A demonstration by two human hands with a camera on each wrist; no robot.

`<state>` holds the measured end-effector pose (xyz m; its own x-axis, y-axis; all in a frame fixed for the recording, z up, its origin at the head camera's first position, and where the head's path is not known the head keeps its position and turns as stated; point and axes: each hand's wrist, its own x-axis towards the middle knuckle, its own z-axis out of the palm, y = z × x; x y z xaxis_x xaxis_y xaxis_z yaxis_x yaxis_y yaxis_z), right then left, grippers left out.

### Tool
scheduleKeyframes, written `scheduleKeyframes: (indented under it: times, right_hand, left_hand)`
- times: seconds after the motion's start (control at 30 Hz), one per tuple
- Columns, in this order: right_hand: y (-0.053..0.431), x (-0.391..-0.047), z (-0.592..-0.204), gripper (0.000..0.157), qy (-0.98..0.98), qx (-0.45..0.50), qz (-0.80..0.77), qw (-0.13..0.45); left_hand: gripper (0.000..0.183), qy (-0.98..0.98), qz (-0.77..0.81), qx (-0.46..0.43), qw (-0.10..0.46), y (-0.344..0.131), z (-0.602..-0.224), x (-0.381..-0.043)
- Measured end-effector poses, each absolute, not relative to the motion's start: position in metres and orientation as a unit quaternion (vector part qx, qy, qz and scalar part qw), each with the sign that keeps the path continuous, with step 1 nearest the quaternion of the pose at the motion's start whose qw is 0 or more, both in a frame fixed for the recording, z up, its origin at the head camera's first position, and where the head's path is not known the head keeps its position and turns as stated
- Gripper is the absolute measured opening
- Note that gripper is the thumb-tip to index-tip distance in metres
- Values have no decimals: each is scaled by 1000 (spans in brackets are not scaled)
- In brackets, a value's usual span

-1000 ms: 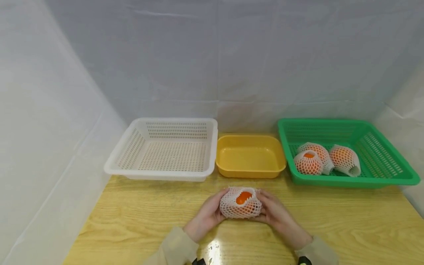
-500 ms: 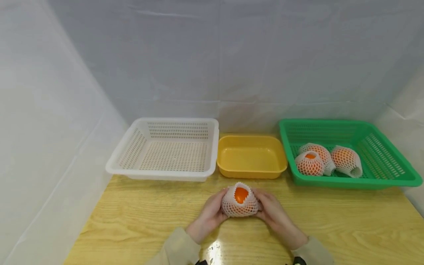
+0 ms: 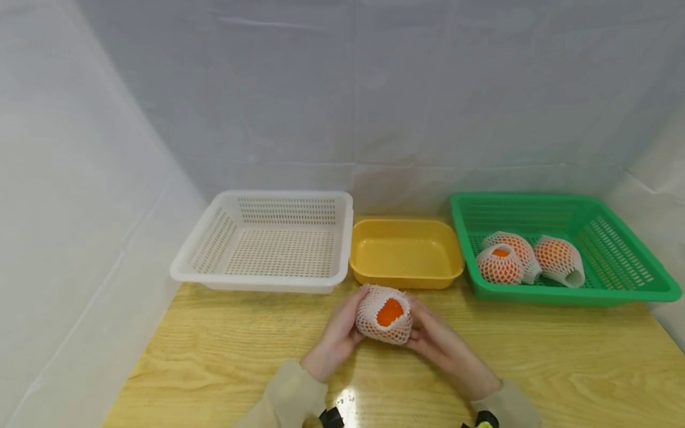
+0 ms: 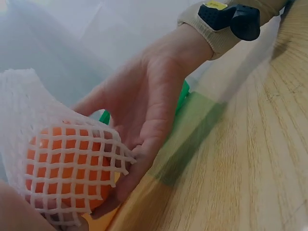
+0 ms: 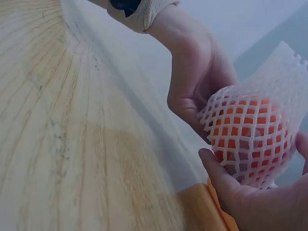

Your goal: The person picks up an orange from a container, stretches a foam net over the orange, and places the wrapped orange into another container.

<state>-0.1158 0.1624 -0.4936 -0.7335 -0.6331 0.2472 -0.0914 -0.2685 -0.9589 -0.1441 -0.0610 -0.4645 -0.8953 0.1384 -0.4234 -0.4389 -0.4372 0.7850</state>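
Note:
An orange-red round fruit (image 3: 389, 312) in a white foam net sleeve (image 3: 369, 316) is held between both hands over the table, in front of the yellow tray. Its bare skin shows through the sleeve's open end in the head view. My left hand (image 3: 339, 330) grips the left side, with its thumb up along the net. On the right side, my right hand (image 3: 437, 339) holds the sleeved fruit, its fingers reaching under the net's edge in the left wrist view. The right wrist view shows the right thumb (image 5: 219, 175) against the net from below.
Behind the hands stands a yellow tray (image 3: 407, 281). To its left is a white perforated basket (image 3: 257, 279). A green basket (image 3: 567, 292) at the right holds three net-sleeved fruits (image 3: 556, 255). White sheeting (image 3: 342, 89) encloses the wooden table (image 3: 241, 333).
Between both hands, the sleeved fruit has been turned: its opening was upward half a second ago and now tilts toward the lower right. The left hand has shifted slightly up. Baskets and tray stay put.

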Motion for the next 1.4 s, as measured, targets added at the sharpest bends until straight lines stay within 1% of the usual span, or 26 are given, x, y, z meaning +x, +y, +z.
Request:
scheduleKeyframes:
  times: [0.03, 0.1, 0.17, 0.23, 0.3, 0.4, 0.5, 0.6, 0.7, 0.8, 0.93, 1.03, 1.2, 1.4]
  right_hand:
    - [162, -116, -491, 65, 567, -286, -744, 205]
    - [159, -116, -486, 63, 577, -241, -749, 221]
    - [154, -118, -480, 60, 569, -151, -768, 253]
    - [147, -121, -472, 64, 548, -57, -790, 270]
    - [142, -124, -466, 70, 547, -24, -791, 274]
    - [137, -127, -459, 70, 551, -32, -787, 275]
    - [136, -126, -454, 71, 549, -52, -787, 276]
    - [137, -125, -451, 72, 544, -48, -792, 272]
    - [136, -124, -451, 72, 548, -35, -796, 254]
    - [135, -125, -451, 69, 558, -18, -798, 229]
    - [132, -126, -452, 61, 562, 19, -805, 191]
    - [130, -126, -453, 54, 558, 46, -811, 168]
    - [131, -125, -454, 42, 565, 35, -809, 159]
    - [130, -123, -456, 24, 548, 38, -823, 144]
  left_hand:
    - [58, 511, 829, -151, 170, -60, -464, -145]
    - [58, 531, 819, -148, 161, -59, -465, -146]
    - [56, 544, 813, -138, 151, -58, -465, -147]
    - [50, 550, 814, -125, 140, -57, -466, -147]
    - [40, 548, 817, -108, 141, -56, -467, -146]
    - [26, 533, 829, -76, 154, -57, -467, -143]
    - [21, 514, 838, -60, 173, -57, -465, -142]
    - [30, 501, 840, -62, 198, -57, -462, -143]
    - [51, 505, 831, -61, 225, -57, -459, -144]
    - [66, 516, 820, -58, 242, -56, -458, -143]
    - [67, 511, 822, -55, 247, -54, -460, -143]
    - [66, 498, 830, -58, 245, -53, -462, -143]
    - [60, 475, 839, -60, 257, -51, -461, -142]
    - [37, 416, 869, -51, 262, -50, -455, -138]
